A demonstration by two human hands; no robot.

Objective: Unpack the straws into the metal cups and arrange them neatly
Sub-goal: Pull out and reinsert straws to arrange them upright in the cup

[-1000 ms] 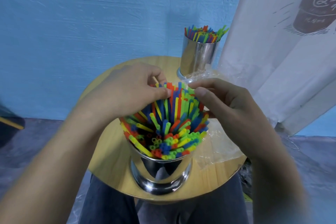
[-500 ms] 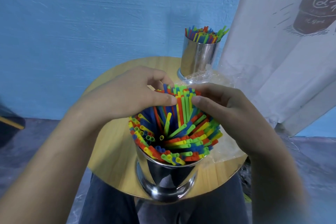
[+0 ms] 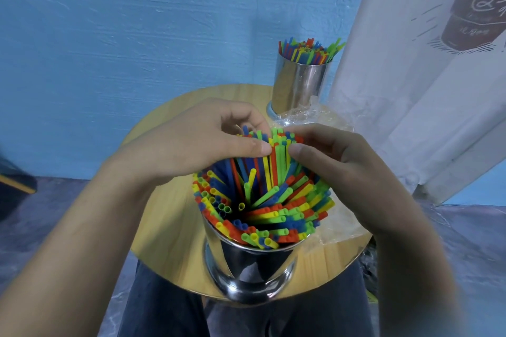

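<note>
Straws [image 3: 271, 169] in near-edge cup [image 3: 252, 268] bunch tighter than a second ago; fingers [image 3: 256, 146] of left hand [image 3: 191, 145], right hand [image 3: 342, 164] pinch them upright. Tidying stage, likely.

Surface [image 3: 169, 213]: we find bare wood left of the near cup [image 3: 246, 262], whose straws [image 3: 273, 213] fan outward. Right: crumpled clear wrapper [image 3: 342, 221]. Far edge: second cup [image 3: 301, 85], white cloth [image 3: 410, 90] just beside.

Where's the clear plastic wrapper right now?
In the head view, the clear plastic wrapper lies on the round table's right side, behind the right hand, reaching toward the far metal cup.
</note>
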